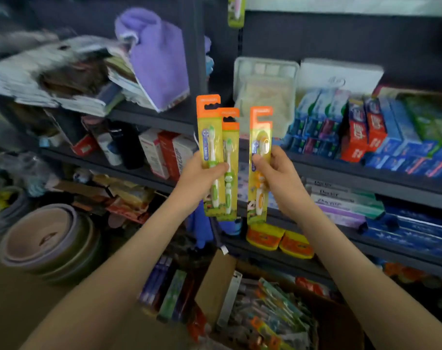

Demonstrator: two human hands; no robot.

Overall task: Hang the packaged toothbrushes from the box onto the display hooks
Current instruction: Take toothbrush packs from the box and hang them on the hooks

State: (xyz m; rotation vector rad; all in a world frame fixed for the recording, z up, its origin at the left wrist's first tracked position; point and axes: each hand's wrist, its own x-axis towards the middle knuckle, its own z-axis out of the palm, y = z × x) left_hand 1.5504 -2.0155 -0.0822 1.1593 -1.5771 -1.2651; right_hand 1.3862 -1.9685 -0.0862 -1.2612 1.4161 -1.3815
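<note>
Well above my right hand (pixel 278 173), which pinches an upright orange pack (pixel 260 132), I see a hung pack (pixel 236 13); my left hand (pixel 202 176) grips two green packs (pixel 218 147).

Three toothbrush packs held up before the shelves, box below.

The left hand (pixel 202 178) holds two packs upright and side by side, the left pack (pixel 211 137) higher than the middle pack (pixel 230 157); just right of them, apart, the right hand (pixel 278 173) holds a third pack (pixel 260 147) upright. Behind stand the shelves (pixel 366 176), with toothpaste cartons (pixel 366 132) stacked on one to the right and a towel (pixel 159 64) on an upper one to the left. A hanging pack (pixel 236 11) sits above, at the top edge. Below the hands, before the shelves, the box (pixel 214 281) holds more packs (pixel 273 311); stacked basins (pixel 45 238) lie on the floor to its left.
</note>
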